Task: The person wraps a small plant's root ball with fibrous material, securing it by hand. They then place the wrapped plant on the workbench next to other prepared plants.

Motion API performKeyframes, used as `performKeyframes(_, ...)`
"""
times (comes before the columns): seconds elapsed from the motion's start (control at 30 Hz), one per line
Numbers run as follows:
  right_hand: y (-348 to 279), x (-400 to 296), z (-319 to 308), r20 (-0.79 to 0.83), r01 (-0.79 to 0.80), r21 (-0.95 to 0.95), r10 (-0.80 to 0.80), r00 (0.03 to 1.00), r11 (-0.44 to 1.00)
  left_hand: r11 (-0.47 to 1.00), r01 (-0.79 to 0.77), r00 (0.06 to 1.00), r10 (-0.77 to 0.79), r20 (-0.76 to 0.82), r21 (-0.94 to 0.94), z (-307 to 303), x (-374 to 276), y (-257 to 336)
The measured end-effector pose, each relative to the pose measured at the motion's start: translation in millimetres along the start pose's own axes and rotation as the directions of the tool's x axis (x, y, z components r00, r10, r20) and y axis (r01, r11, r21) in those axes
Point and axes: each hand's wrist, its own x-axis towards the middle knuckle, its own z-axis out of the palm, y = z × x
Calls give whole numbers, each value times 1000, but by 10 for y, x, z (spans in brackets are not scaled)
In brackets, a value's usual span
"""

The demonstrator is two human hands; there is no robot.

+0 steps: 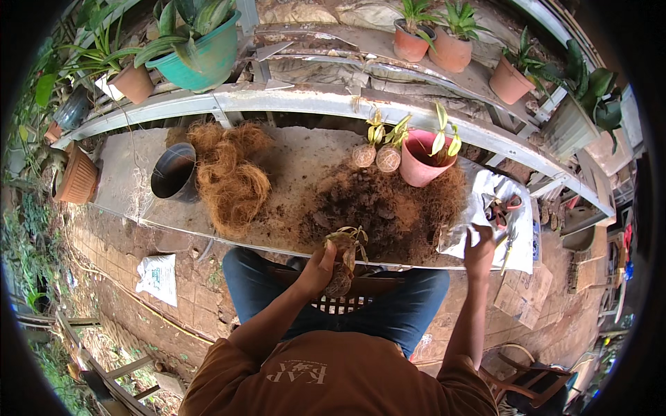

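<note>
My left hand (315, 270) grips a small plant with yellowish, drooping leaves (354, 240) above my lap. A round, dark root ball (339, 282) hangs below its fingers, apparently wrapped in fibre or string. Over the front edge of a white plastic sheet or bag (512, 229), my right hand (479, 250) reaches with thumb and fingers apart and nothing visible between them. Just beyond it lie red-handled cutters (498, 212). A slim yellow-handled tool (506, 256) rests to its right. Dark potting soil (359, 203) is heaped on the table (291, 151) before me.
Two string-wrapped balls with plants (375, 157) stand beside a pink pot (424, 161). Brown coconut fibre (231, 179) lies next to a black pot (174, 171). White string (139, 195) hangs over the table's left front edge. A metal rail (312, 98) runs behind, below potted plants.
</note>
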Motion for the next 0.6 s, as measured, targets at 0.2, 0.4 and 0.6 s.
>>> performKeyframes(0.2, -1344, -724, 150, 475, -144, 617, -220, 852, 774, 999, -25, 999, 26, -35, 25, 44, 90, -137)
performKeyframes(0.4, -1978, -1161, 172, 759, -570, 632, -268, 594, 526, 971, -166, 984, 173, -27, 172, -77, 135, -279)
performKeyframes(0.6, -1981, -1202, 421, 654, -432, 701, -270, 706, 568, 878, -399, 916, 391, 85, 264, -12, 118, -313)
